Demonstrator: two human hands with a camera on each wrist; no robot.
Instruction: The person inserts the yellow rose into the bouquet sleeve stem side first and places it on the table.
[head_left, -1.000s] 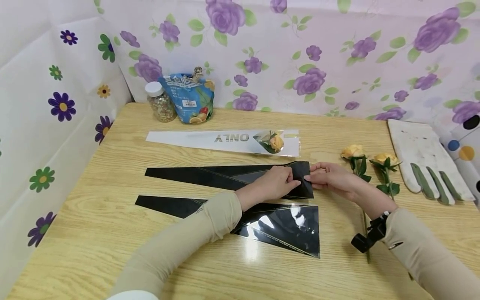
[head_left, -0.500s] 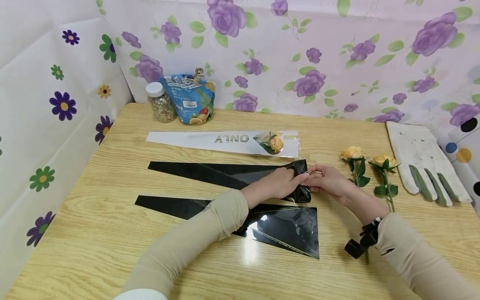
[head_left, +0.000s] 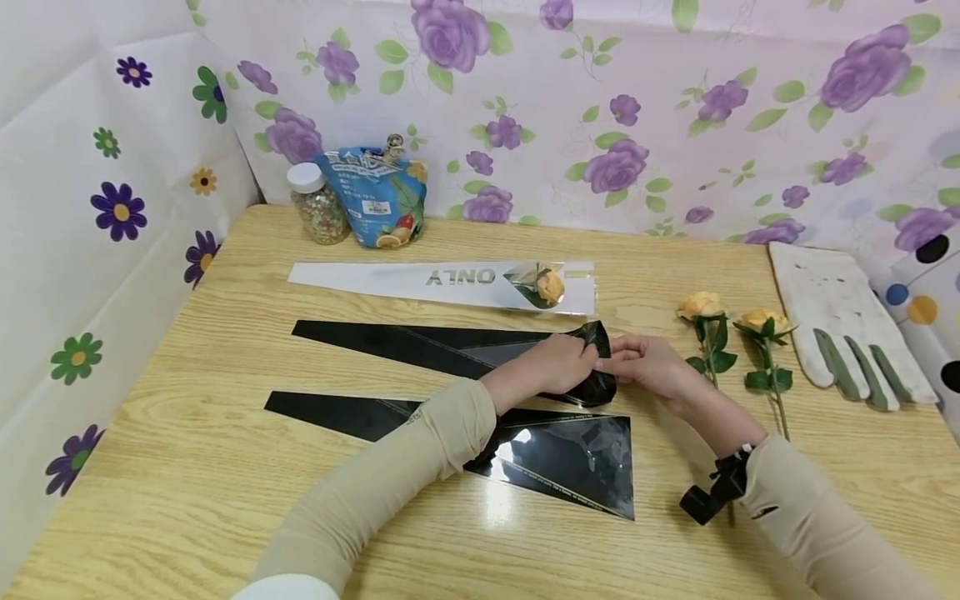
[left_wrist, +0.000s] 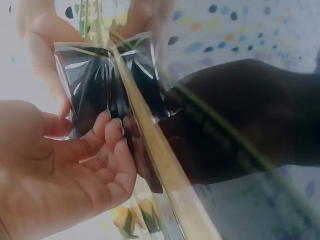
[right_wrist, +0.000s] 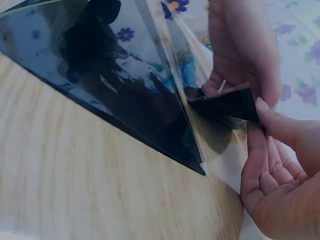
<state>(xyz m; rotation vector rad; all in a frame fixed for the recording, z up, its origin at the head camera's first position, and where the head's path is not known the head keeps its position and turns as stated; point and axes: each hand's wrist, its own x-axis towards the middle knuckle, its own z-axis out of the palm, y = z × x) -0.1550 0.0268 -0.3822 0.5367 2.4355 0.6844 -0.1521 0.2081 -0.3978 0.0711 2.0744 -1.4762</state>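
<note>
A long, tapering black flower sleeve (head_left: 420,343) lies across the table, its wide end at the right bunched and rounded. My left hand (head_left: 553,365) lies over this wide end in the head view, fingers curled at its mouth. From the right, my right hand (head_left: 654,367) pinches the edge of the mouth. The right wrist view has the raised black corner (right_wrist: 227,106) between right thumb and fingers, with the left hand (right_wrist: 245,50) beyond. In the left wrist view the mouth of the sleeve (left_wrist: 92,92) shows glossy and creased.
Nearer me lies a second black sleeve (head_left: 570,454), partly under the left forearm. Behind are a white sleeve (head_left: 360,275) holding a rose, a jar (head_left: 322,212) and a blue pouch (head_left: 378,200). Two yellow roses (head_left: 701,307) and white gloves (head_left: 840,308) lie right.
The wide end of the held sleeve was flatter with a straight edge; now it is bunched and its mouth rounded. My right hand has shifted slightly left, fingers still at the edge.
</note>
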